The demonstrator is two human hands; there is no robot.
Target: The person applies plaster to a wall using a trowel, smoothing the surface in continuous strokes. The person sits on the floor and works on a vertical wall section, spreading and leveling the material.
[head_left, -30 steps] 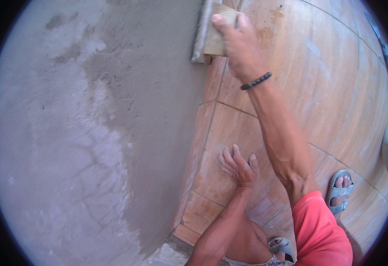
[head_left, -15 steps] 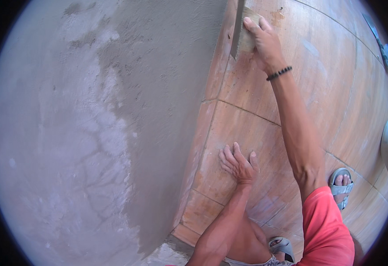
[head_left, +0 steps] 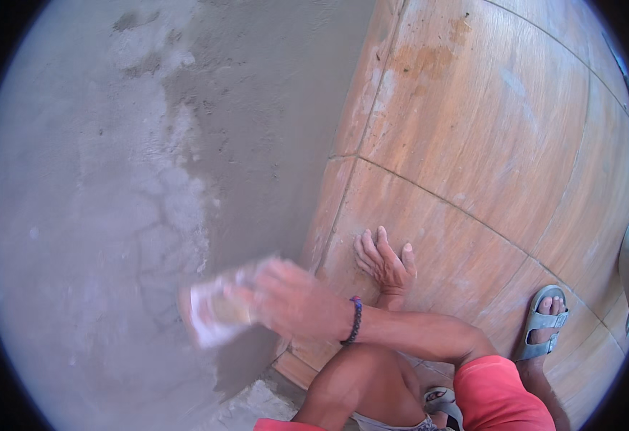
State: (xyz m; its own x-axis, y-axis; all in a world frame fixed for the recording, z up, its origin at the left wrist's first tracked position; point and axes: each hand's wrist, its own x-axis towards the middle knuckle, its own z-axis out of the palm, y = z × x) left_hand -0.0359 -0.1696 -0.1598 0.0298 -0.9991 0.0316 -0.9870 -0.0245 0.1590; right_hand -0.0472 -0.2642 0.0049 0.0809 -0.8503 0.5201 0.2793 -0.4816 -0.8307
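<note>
Nearest the camera: a bent bare knee and coral-red shorts (head_left: 505,395), with a grey two-strap sandal (head_left: 542,325) on the foot to the right, planted on the tile. Right hand (head_left: 289,302), beaded dark bracelet (head_left: 356,320) at the wrist, reaches across the body to the left and is closed round a small pale flat float or trowel (head_left: 214,312); motion blur smears both, so the exact grip and the tool's make cannot be told, probably a wood-and-plastic float. The tool sits low on the grey cement render (head_left: 113,237), close to the bottom edge where rough mortar crumbs (head_left: 253,406) lie. Left hand (head_left: 385,262) is flat, fingers spread, palm pressed on the orange-brown wood-look floor tiles (head_left: 473,144), taking weight just beside the joint with the render. Beyond, the render shows a darker damp band next to the tile edge and a lighter, hairline-cracked patch further left. Risks, as a judgement: a fast pass could gouge the damp band or drag grit; the float's edge could scrape or smear cement on the tile; the bracing palm could slip on dusty tile.
</note>
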